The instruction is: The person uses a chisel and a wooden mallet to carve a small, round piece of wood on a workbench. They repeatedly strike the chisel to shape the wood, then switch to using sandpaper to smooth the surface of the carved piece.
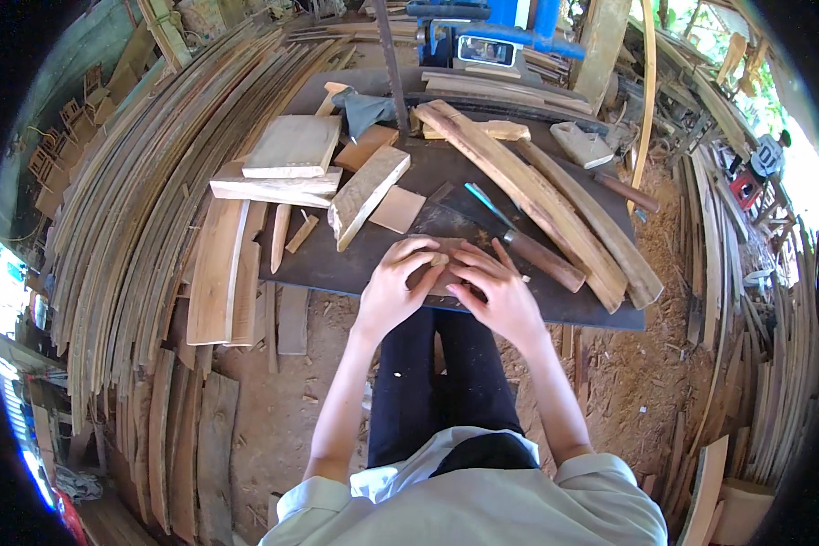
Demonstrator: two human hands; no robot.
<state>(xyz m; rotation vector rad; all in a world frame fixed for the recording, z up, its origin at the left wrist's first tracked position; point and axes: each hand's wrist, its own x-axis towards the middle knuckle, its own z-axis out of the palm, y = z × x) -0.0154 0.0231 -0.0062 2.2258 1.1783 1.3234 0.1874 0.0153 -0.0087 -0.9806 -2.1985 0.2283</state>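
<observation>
My left hand (398, 284) and my right hand (494, 293) rest side by side on a small brown wooden piece (439, 261) at the near edge of a dark work table (337, 259). Both hands press or pinch the piece, and their fingers hide most of it. A chisel (519, 239) with a green blade and a dark wooden handle lies just right of my right hand. A thin square wood tile (398, 209) lies just beyond my left hand.
Pale thick boards (287, 155) and a block (366, 193) are stacked at the table's left. Long curved planks (555, 205) cross its right side. Bent wooden slats (146, 209) pile up on the left, more stand at right. A blue machine (496, 36) stands behind. Sawdust covers the ground.
</observation>
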